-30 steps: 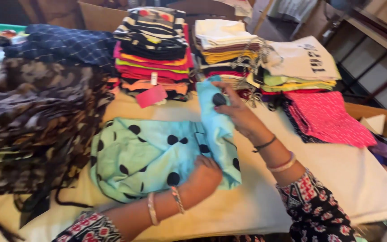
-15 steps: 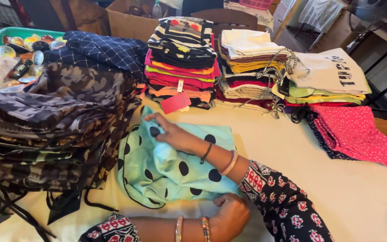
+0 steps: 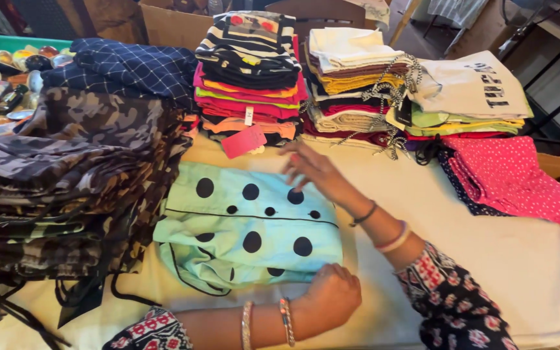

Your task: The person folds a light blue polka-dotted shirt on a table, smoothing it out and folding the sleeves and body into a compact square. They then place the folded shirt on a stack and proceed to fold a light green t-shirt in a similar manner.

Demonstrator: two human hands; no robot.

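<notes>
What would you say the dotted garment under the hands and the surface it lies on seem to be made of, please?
The dotted garment looks like thin woven cloth, probably cotton: matte mint-to-blue with black dots, folding flat with soft creases under the left hand and right hand. The table cover appears to be plain cream fabric, matte and slightly wrinkled; what lies beneath is hidden.

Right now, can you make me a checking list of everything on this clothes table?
Surface: cream table cover.
Job's things: folded mint cloth with black dots, lying flat.
Clutter: camouflage stack, bright striped stack, white-and-yellow stack, pink dotted cloth, pink tag.
Hands: left hand presses the cloth's near edge; right hand is open over its far edge.
Cables: nothing seen.
Surroundings: green tray of shiny things.
</notes>
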